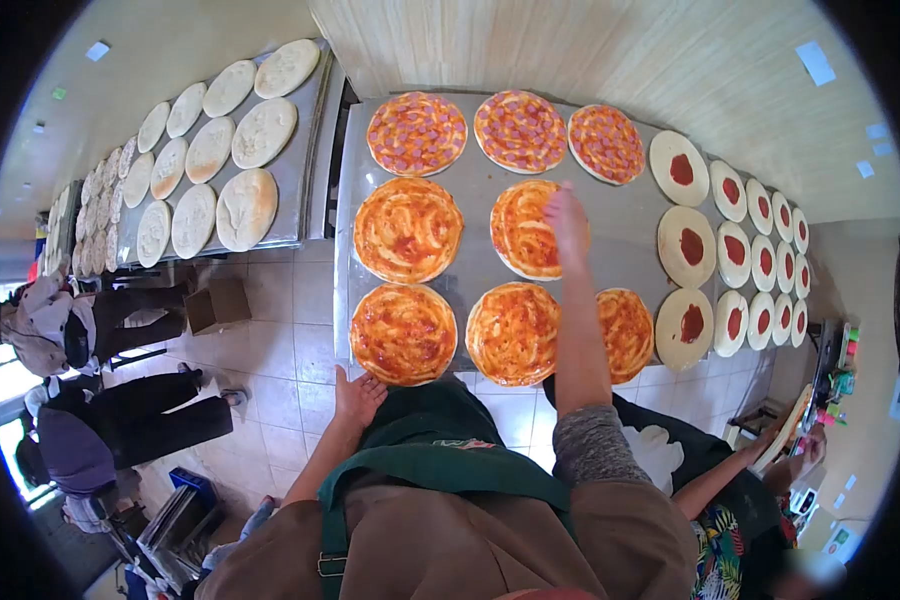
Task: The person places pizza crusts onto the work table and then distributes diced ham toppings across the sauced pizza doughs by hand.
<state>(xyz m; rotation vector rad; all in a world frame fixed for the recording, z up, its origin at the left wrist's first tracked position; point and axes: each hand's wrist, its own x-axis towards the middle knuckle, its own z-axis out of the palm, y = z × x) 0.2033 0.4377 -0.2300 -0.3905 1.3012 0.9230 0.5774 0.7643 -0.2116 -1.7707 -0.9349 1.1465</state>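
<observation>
My right hand (567, 222) is over the right side of a sauced pizza base (520, 235) in the middle row. Its fingers look curled together, and whatever they may hold is hidden. Low at the table's near edge, my left hand (358, 398) is open with the fingers spread, just below another sauced pizza base (403, 335). More bases coated in orange-red sauce lie around: one at the left of the middle row (408, 230), one in front (513, 335), and one partly behind my right forearm (625, 335).
Along the table's (625, 225) far edge lie pizzas with diced pink topping (417, 133). To the right, several pale bases (686, 248) carry a red sauce spot. A left table holds plain bases (210, 148). People stand at left (80, 450); another person's arm (720, 480) is at right.
</observation>
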